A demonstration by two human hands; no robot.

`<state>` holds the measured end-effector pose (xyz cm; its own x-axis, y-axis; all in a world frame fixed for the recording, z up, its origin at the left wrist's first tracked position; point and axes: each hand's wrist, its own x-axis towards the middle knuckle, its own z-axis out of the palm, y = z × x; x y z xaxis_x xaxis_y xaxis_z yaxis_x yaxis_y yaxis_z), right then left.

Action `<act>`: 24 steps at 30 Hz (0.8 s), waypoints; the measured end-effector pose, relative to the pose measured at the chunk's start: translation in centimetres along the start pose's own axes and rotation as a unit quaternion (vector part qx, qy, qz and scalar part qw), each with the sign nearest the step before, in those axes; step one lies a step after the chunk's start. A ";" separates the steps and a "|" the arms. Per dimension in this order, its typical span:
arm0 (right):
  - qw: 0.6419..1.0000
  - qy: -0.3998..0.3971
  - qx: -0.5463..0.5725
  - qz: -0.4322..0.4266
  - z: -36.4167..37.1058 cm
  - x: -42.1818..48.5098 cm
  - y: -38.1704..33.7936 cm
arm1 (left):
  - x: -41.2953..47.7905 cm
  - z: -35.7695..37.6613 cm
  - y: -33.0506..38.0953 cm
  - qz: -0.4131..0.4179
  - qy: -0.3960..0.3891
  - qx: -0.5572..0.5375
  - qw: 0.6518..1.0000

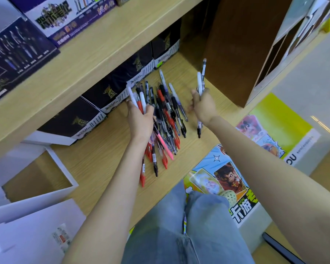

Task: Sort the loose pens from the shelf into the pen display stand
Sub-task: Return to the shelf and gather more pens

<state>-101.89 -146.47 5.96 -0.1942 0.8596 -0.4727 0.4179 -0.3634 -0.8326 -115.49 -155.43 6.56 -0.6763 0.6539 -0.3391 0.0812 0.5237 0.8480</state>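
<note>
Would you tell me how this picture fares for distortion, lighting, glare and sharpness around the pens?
Head view: wide-angle distortion bows the upper shelf and stretches both forearms; light is even, with shade over the boxes beneath it; streaks of glare on the pale surface at right; the pen pile and the pens gripped by the left hand and right hand look slightly soft.
</note>
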 end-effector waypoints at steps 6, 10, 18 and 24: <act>0.995 -0.069 0.065 0.025 0.0 -1.8 -0.4 | -0.8 0.7 0.5 -0.011 -0.026 -0.020 0.999; 0.986 -0.108 0.120 0.044 1.6 -3.5 -0.8 | -1.4 1.8 1.3 -0.080 -0.054 -0.085 0.992; 0.974 -0.205 -0.092 0.013 1.0 -6.8 -0.5 | -1.5 2.0 1.5 -0.180 -0.023 -0.180 0.967; 0.964 -0.229 -0.136 -0.016 0.8 -7.2 0.6 | -1.9 2.8 1.8 -0.174 -0.007 -0.186 0.967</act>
<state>-100.99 -153.14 8.65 -0.5557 0.5976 -0.5779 0.6099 -0.1793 -0.7719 -112.02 -154.18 7.59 -0.6060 0.4819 -0.6329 -0.4199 0.4820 0.7690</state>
